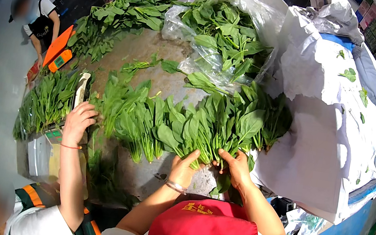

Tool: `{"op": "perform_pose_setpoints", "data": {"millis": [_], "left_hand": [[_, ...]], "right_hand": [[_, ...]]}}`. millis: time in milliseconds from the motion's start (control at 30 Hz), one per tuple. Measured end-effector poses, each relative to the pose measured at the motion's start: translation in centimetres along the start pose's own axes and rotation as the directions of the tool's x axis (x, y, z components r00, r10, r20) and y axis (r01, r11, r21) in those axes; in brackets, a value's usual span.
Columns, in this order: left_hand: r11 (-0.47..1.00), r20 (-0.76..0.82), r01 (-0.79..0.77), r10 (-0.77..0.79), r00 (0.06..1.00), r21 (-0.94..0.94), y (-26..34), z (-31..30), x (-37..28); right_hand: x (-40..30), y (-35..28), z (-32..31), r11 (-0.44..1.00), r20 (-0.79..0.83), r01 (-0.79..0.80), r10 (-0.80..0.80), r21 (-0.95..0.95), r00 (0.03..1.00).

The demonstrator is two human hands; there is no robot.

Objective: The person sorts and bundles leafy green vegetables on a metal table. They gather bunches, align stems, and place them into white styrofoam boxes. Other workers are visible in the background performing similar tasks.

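My left hand point(182, 169) holds the stem ends of a bunch of spinach point(197, 132), its thumb lying across the stalks. Close beside it, my right hand point(238, 170) grips the stems of another bunch of leafy spinach point(229, 124). The leaves of both point away from me, and my fingers are partly hidden under the stalks. To the left, more spinach bunches point(138, 128) lie in a row on the metal table point(159, 183). Loose leaves hang below my right hand at the table's near edge.
A heap of spinach point(229, 31) spills from a clear plastic bag point(263, 17). White sheeting point(311, 144) covers bulky goods on the right. A co-worker's hand point(78, 120) reaches near a scale point(54, 135) on the left. Another person point(45, 17) stands behind an orange scale point(59, 60).
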State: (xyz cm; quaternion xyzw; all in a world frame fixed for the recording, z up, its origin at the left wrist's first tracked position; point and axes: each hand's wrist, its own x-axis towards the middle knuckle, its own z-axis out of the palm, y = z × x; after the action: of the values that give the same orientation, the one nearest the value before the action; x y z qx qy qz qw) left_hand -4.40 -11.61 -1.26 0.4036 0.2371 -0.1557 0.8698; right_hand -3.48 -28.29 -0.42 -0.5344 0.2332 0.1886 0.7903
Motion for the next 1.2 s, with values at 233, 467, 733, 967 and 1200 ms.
{"op": "perform_pose_setpoints", "data": {"millis": [233,467,733,967,1200], "left_hand": [[0.997,0.088,0.065,-0.069,0.994,0.049,1.3,0.8,-0.1],[0.981,0.173,0.162,-0.142,0.975,-0.106,1.0,-3.7,1.4],[0.959,0.078,0.23,-0.22,0.972,-0.164,1.3,-2.4,1.4],[0.975,0.136,-0.05,0.02,0.991,0.218,1.8,0.4,0.2],[0.408,0.617,-0.605,0.118,0.778,0.684,-1.7,-4.1,0.7]], "right_hand": [[-1.8,-0.9,-0.3,0.993,0.157,-0.065,0.049,0.096,0.986],[-1.3,1.1,-2.0,0.922,0.057,-0.058,0.039,0.382,0.998],[-0.4,0.4,-1.9,0.948,0.087,-0.124,0.103,0.292,0.991],[-1.2,-0.1,0.5,1.0,0.124,-0.014,0.011,0.022,0.992],[1.2,4.0,-2.2,0.744,0.59,0.637,-0.428,-0.2,0.685]]}}
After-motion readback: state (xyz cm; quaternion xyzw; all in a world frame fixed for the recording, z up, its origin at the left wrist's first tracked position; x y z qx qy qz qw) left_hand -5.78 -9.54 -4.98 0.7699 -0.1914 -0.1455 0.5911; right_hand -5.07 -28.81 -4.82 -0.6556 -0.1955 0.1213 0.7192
